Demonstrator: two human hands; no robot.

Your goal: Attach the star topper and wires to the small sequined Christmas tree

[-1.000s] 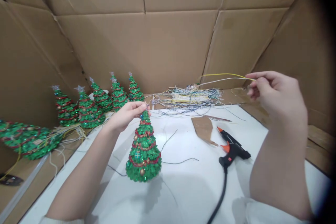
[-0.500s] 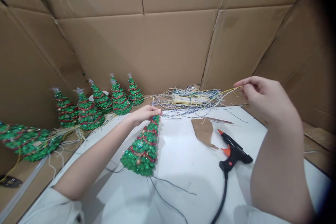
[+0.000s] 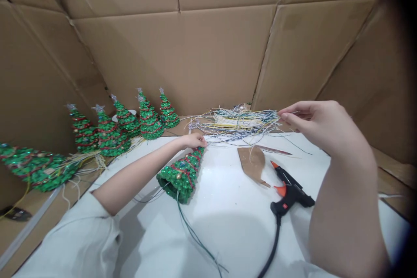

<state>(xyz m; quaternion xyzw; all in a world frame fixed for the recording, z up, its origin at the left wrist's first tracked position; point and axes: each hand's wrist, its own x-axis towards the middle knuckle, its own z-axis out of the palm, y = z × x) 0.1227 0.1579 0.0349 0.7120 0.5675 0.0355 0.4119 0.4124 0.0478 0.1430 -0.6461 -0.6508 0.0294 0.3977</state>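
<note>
My left hand (image 3: 194,140) is closed around the narrow tip of a green decorated Christmas tree (image 3: 184,171). The tree leans over the white board with its hollow base tipped toward me. Dark green wires (image 3: 192,231) trail from that base across the board. At the right end of a pile of thin wires (image 3: 239,122), my right hand (image 3: 314,119) has thumb and fingertips pinched on wire ends. Exactly how many strands it grips is hard to see.
Several finished trees (image 3: 112,137) with silver stars stand at the left, and another tree (image 3: 35,167) lies on its side. A black glue gun (image 3: 291,191) with an orange nozzle rests on the white board (image 3: 224,208), beside a brown cardboard piece (image 3: 252,163). Cardboard walls (image 3: 224,56) enclose the back.
My right hand has come left and slightly down to the wire pile; the strands it drew out no longer stretch away. The held tree has tilted, showing its hollow base, and shifted slightly right.
</note>
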